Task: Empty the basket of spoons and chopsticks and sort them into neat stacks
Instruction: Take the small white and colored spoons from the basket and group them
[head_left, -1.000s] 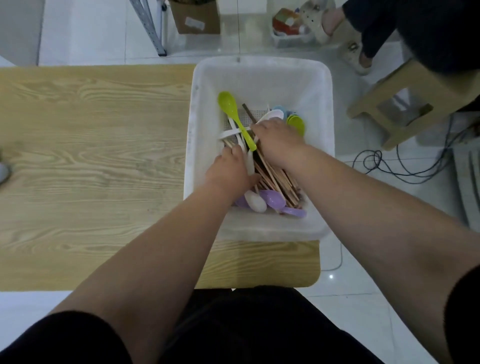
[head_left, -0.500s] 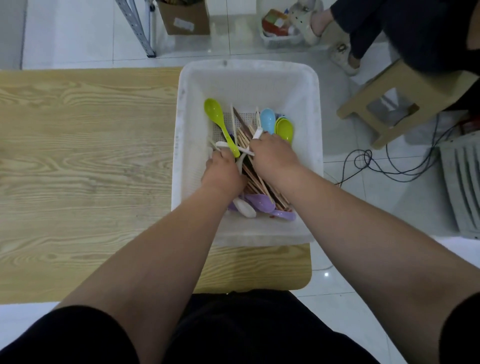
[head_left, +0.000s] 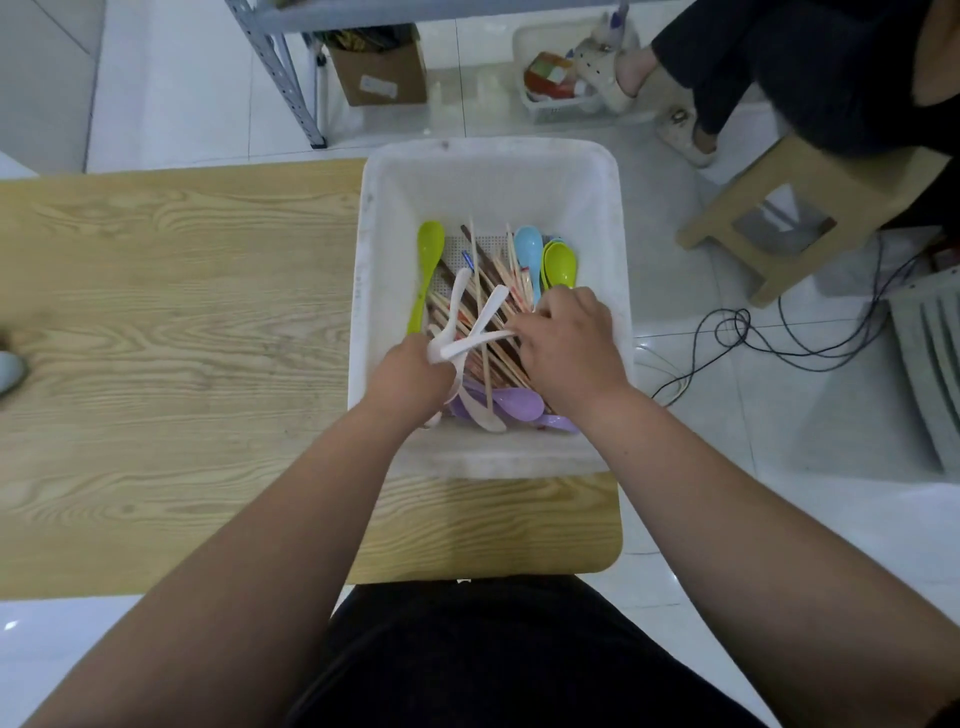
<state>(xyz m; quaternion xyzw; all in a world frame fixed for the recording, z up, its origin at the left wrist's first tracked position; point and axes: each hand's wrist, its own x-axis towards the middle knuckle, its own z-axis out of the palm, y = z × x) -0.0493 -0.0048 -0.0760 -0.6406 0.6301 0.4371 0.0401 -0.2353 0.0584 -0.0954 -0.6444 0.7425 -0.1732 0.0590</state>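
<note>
Item: white plastic basket (head_left: 605, 218), standing on the right end of a pale wood-grain desk (head_left: 182, 312), with both hands inside it. Left grip (head_left: 410, 376): fingers curled round a bunch of white spoons (head_left: 457, 304), whose handles fan up and away from the knuckles, one of them lying crosswise toward the other hand. Right grip (head_left: 571, 345): just beside the left, back of the hand up, fingers bent down into the pile. The tip of the crosswise white handle meets its fingertips, but whether it holds anything cannot be told, as the hand hides its own fingers. Between and beyond the two grips: a loose heap of wooden chopsticks (head_left: 498, 283), pale and dark, lying on the basket floor and pointing to the far wall. Beyond the left grip: one lime spoon (head_left: 429, 260), bowl at the far end. Beyond the right grip: a blue spoon (head_left: 528, 248) and, touching it, nested green spoons (head_left: 560, 264). On the near side, under both wrists: purple spoons (head_left: 517, 402) against the near wall. Well apart from either grip, on the floor: a wooden stool (head_left: 779, 208), black cables (head_left: 737, 332), a cardboard box (head_left: 379, 73), a seated person's legs (head_left: 727, 67).
</note>
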